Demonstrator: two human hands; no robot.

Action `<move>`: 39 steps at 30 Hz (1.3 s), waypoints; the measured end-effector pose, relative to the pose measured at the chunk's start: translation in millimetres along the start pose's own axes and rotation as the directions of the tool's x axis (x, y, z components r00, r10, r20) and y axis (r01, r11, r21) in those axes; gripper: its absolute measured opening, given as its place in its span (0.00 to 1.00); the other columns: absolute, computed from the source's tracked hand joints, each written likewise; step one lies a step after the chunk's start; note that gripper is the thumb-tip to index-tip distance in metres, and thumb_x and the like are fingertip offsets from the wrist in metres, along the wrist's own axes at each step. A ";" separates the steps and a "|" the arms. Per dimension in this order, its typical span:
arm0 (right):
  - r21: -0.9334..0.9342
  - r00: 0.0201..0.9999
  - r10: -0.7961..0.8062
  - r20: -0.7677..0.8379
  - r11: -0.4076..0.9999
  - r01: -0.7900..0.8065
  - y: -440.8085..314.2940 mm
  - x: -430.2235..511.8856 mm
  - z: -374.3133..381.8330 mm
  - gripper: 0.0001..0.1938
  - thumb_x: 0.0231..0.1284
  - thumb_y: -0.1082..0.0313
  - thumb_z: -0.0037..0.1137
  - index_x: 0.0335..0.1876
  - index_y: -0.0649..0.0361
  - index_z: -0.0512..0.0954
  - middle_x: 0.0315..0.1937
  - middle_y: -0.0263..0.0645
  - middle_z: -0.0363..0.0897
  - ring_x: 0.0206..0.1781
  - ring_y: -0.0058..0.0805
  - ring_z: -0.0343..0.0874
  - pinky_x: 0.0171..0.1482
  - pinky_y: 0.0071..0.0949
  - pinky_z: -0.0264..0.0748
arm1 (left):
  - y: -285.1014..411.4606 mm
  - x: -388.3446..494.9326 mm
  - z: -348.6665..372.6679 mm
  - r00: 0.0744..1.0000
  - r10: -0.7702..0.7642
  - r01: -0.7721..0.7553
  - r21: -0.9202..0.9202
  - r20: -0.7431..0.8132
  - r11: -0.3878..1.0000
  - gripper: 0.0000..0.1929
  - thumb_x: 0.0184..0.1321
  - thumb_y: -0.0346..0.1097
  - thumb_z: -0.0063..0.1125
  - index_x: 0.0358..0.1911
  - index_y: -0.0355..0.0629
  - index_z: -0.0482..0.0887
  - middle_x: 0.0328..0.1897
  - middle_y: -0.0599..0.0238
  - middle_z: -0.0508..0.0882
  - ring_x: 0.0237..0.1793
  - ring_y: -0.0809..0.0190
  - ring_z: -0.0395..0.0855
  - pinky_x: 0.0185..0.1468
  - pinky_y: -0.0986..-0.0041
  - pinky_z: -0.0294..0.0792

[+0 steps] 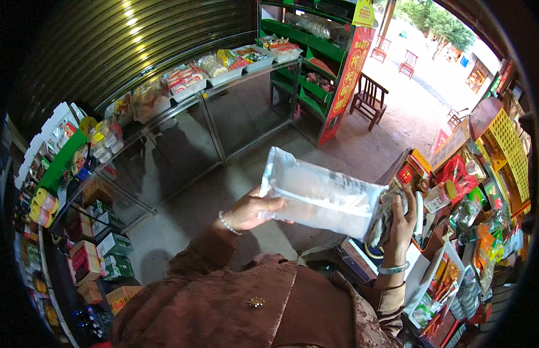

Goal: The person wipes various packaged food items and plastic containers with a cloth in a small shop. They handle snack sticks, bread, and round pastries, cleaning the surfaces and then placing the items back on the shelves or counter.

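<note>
A long translucent plastic packet (326,193) with pale contents is stretched across the view at chest height. My left hand (256,211), with a beaded bracelet on the wrist, grips its left end, thumb on top. At the packet's right end my right hand (400,217), wearing a bangle, has its fingers raised around a grey-brown bundle (382,217), which looks like cloth or dried goods. Whether this bundle is joined to the packet cannot be told. Part of the right palm is hidden.
A glass counter (252,113) with trays of packaged food (189,89) runs along the far side. Packed goods and a white tray (439,282) crowd the right. Cartons (117,250) stand low at left. A green shelf (321,50) and a wooden chair (369,102) stand near the opening.
</note>
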State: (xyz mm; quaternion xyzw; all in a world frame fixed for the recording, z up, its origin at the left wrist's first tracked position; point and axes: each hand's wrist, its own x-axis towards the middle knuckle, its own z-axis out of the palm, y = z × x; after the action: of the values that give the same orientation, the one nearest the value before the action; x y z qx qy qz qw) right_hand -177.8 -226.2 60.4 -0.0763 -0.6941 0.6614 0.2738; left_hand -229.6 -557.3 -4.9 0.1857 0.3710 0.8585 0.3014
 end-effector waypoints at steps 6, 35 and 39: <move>-0.176 0.924 -0.373 0.086 0.907 0.383 -32.0 -24.0 13.9 0.33 0.52 0.80 0.54 0.69 0.62 0.64 0.65 0.43 0.67 0.63 0.38 0.69 0.67 0.37 0.64 | -21.8 4.1 18.4 0.970 0.154 -0.156 0.005 -0.190 0.988 0.26 0.67 0.32 0.54 0.67 0.44 0.64 0.65 0.59 0.74 0.63 0.52 0.74 0.60 0.46 0.72; -0.284 0.638 -0.581 0.505 0.587 0.758 -44.9 -14.5 33.6 0.38 0.37 0.90 0.53 0.65 0.64 0.69 0.60 0.53 0.72 0.65 0.51 0.70 0.67 0.38 0.65 | -51.5 27.1 66.9 0.955 0.279 -0.259 0.180 -0.097 0.949 0.30 0.59 0.28 0.63 0.65 0.37 0.65 0.61 0.60 0.77 0.62 0.59 0.73 0.67 0.62 0.64; -0.304 0.874 -0.404 0.269 0.825 0.475 -25.9 14.9 15.1 0.35 0.47 0.91 0.54 0.66 0.63 0.68 0.59 0.45 0.74 0.63 0.32 0.72 0.63 0.28 0.69 | -49.3 22.5 69.0 0.946 0.304 -0.285 0.158 -0.110 0.945 0.27 0.61 0.32 0.62 0.63 0.37 0.69 0.61 0.60 0.78 0.61 0.59 0.74 0.67 0.61 0.64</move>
State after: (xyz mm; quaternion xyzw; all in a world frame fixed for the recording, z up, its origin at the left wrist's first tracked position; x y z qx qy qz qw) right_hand -191.0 -235.4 89.8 0.1019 -0.8254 0.4452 0.3319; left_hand -190.4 -479.6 5.6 0.2022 0.4174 0.8763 0.1304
